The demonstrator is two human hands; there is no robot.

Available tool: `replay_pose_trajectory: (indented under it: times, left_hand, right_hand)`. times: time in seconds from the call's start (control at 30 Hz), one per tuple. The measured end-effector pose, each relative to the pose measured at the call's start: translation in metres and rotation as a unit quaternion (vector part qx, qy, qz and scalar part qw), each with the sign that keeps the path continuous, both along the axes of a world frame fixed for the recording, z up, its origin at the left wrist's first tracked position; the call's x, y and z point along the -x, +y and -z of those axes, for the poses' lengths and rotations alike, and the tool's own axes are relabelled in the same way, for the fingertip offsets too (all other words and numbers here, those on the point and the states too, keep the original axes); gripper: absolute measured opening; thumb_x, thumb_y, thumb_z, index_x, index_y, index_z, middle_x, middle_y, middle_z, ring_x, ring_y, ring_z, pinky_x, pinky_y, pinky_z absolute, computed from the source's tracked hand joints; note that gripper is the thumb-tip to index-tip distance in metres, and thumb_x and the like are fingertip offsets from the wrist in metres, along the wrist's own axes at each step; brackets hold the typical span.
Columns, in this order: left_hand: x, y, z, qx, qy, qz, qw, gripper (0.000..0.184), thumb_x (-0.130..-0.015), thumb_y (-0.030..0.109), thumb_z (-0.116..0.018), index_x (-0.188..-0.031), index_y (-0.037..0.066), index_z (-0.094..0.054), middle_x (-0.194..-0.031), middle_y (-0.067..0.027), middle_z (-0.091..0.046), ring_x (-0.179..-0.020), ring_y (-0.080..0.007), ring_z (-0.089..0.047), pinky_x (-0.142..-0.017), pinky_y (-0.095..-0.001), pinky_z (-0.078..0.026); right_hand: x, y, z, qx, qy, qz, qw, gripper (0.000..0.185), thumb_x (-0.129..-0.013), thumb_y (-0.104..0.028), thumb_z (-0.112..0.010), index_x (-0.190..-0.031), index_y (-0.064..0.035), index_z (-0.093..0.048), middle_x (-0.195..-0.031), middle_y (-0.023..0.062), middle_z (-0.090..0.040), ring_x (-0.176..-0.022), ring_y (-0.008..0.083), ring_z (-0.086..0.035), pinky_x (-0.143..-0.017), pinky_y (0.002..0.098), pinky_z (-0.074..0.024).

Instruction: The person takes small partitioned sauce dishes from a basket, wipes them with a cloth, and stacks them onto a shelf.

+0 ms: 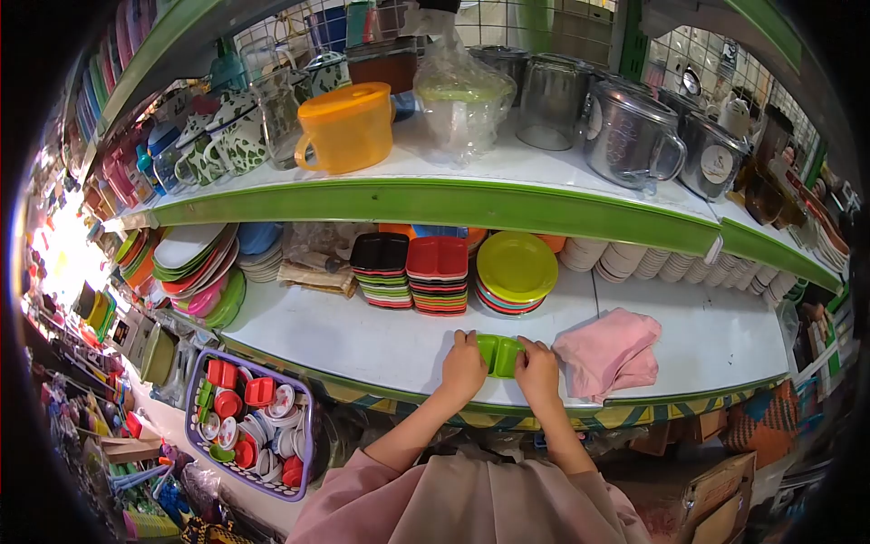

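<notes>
A small green divided dish (500, 354) with two compartments rests at the front of the white shelf. My left hand (463, 365) grips its left end, and my right hand (536, 370) has its fingers closed on the right end. Just right of my right hand lies a crumpled pink cloth (612, 354). Behind the dish stand two stacks of similar divided dishes, one topped by a black dish (380, 253), the other by a red dish (437, 258). Beside them is a stack of round plates with a yellow-green plate (517, 267) on top.
A purple basket (308, 435) of red and white small wares stands low on the left. Overhead, the green-edged upper shelf (435, 201) carries an orange pitcher (344, 127) and metal mugs (633, 134). Rows of white bowls (623, 259) line the back right; plates (188, 247) lean at left.
</notes>
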State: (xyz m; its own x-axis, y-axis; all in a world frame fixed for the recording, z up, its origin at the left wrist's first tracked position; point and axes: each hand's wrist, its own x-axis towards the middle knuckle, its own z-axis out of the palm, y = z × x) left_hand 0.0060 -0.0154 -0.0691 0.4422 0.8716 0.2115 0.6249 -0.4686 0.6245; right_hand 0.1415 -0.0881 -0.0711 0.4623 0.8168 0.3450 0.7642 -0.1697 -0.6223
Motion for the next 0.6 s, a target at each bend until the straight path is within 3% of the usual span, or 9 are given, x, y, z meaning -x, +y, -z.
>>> replay_pose_trajectory:
  times: [0.13, 0.27, 0.37, 0.43, 0.53, 0.6]
  left_hand:
    - [0.003, -0.002, -0.006, 0.011, -0.013, -0.003, 1.000, 0.038, -0.078, 0.000, -0.054, -0.116, -0.008, -0.052, -0.103, -0.0245, -0.050, -0.084, -0.0422, -0.058, -0.072, -0.0464, -0.050]
    - [0.018, 0.004, -0.002, -0.037, -0.131, -0.015, 0.991, 0.032, -0.085, 0.006, -0.055, -0.115, -0.004, -0.055, -0.095, -0.0199, -0.052, -0.071, -0.0328, -0.057, -0.064, -0.0396, -0.048]
    - [0.051, 0.008, -0.020, -0.008, -0.210, -0.038, 0.977, 0.028, -0.087, 0.008, -0.057, -0.113, -0.001, -0.058, -0.090, -0.0158, -0.053, -0.063, -0.0237, -0.055, -0.059, -0.0331, -0.046]
    - [0.085, 0.010, -0.038, 0.050, -0.260, -0.055, 0.963, 0.026, -0.086, 0.008, -0.057, -0.112, 0.000, -0.059, -0.088, -0.0150, -0.053, -0.061, -0.0218, -0.054, -0.059, -0.0310, -0.045]
    - [0.141, 0.010, -0.042, 0.011, -0.310, -0.148, 0.939, 0.023, -0.087, 0.006, -0.058, -0.109, 0.002, -0.060, -0.082, -0.0099, -0.052, -0.057, -0.0138, -0.045, -0.055, -0.0270, -0.040]
    - [0.187, 0.009, -0.041, -0.009, -0.322, -0.209, 0.923, 0.021, -0.087, 0.006, -0.057, -0.107, 0.002, -0.061, -0.082, -0.0087, -0.052, -0.057, -0.0131, -0.045, -0.054, -0.0270, -0.040]
  right_hand:
    - [0.005, -0.003, -0.010, 0.031, -0.015, 0.013, 0.999, 0.028, -0.081, -0.009, -0.057, -0.107, -0.0027, -0.064, -0.088, 0.0199, -0.060, -0.075, 0.0377, -0.061, -0.066, 0.0446, -0.0500]
    - [0.025, 0.001, -0.031, -0.041, -0.034, 0.033, 0.998, 0.024, -0.086, -0.012, -0.057, -0.107, -0.0031, -0.064, -0.086, 0.0169, -0.056, -0.071, 0.0351, -0.059, -0.064, 0.0433, -0.0474]
    - [0.054, 0.017, -0.049, -0.093, 0.048, -0.029, 0.994, 0.022, -0.088, -0.012, -0.057, -0.107, -0.0031, -0.064, -0.082, 0.0147, -0.053, -0.066, 0.0323, -0.055, -0.061, 0.0406, -0.0443]
    - [0.082, 0.035, -0.052, -0.119, 0.080, -0.089, 0.986, 0.020, -0.088, -0.009, -0.057, -0.105, -0.0027, -0.064, -0.078, 0.0113, -0.052, -0.059, 0.0230, -0.051, -0.054, 0.0338, -0.0408]
    - [0.145, 0.064, -0.057, -0.137, 0.135, -0.185, 0.964, 0.018, -0.087, -0.006, -0.057, -0.103, -0.0014, -0.065, -0.073, 0.0075, -0.051, -0.055, 0.0135, -0.046, -0.050, 0.0286, -0.0382]
    - [0.192, 0.082, -0.057, -0.128, 0.170, -0.253, 0.944, 0.017, -0.088, -0.006, -0.057, -0.102, -0.0011, -0.065, -0.074, 0.0074, -0.051, -0.055, 0.0136, -0.046, -0.050, 0.0286, -0.0388]
